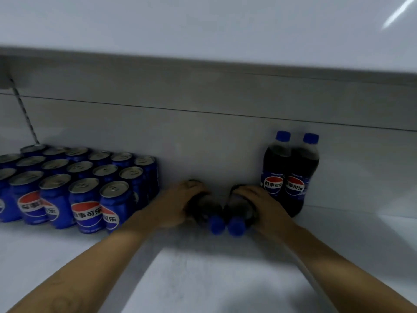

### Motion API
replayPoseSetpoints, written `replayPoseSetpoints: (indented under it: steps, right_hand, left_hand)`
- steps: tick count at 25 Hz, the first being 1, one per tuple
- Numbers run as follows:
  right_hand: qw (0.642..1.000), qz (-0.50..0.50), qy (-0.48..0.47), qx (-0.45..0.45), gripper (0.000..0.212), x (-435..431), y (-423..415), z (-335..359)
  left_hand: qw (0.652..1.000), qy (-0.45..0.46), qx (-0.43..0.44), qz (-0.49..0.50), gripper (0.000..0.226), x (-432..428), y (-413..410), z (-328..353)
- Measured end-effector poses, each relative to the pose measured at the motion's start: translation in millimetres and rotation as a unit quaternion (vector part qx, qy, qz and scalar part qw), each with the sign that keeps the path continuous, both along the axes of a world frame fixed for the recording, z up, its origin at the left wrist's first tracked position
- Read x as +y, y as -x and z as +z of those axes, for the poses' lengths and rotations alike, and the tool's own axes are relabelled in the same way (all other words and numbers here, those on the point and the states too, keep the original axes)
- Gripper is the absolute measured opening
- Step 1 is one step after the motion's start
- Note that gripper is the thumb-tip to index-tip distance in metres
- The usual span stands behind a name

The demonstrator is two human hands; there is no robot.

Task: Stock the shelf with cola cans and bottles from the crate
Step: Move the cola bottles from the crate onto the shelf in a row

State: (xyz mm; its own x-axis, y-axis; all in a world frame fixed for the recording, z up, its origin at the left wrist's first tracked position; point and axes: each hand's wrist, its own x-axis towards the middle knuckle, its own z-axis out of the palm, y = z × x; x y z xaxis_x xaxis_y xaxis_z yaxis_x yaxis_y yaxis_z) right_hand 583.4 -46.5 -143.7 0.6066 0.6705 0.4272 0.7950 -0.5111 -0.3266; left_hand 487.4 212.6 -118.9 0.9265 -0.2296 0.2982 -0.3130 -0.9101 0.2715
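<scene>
**Q:** What does each hand carry?

**A:** The left hand point(180, 199) is curled over the body of one cola bottle, here the left bottle point(204, 207). The right hand point(257, 199) grips a second, the right bottle point(239, 207). Both bottles are tipped so that their blue caps point toward the front edge of the shelf point(203, 279). They lie side by side, caps nearly touching.

**Q:** Where are they on the surface?

**A:** Near the middle of the back edge, close to the back panel point(203, 143). Hands and bottles are blurred, so it cannot be told whether the bottle bases rest on the shelf.

**Q:** What is already stocked?

**A:** To the left, a block of blue cans point(85, 177) stands upright in rows, reaching from the back edge forward and ending just beside the left hand. To the right, two upright bottles point(277, 168) stand touching each other against the back panel — just beside the right hand.
</scene>
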Motion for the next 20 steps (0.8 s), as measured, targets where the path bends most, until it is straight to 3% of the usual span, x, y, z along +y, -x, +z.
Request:
replayPoseSetpoints:
  steps: [3,7,13,20]
  right_hand:
    - [0.983,-0.075,-0.110,0.129,0.055,18,8,22]
    - [0.947,-0.090,-0.220,0.215,0.063,49,14,35]
    - [0.925,-0.161,-0.257,0.227,0.066,71,-2,42]
    - [0.924,-0.161,-0.272,0.218,0.061,78,-3,32]
  left_hand:
    - [0.982,0.174,0.018,0.070,0.066,7,-7,20]
    - [0.912,0.392,0.044,0.113,0.067,7,-31,19]
    - [0.900,0.405,-0.003,0.162,0.053,-16,-52,15]
    - [0.873,0.439,-0.073,0.199,0.048,-25,-58,-1]
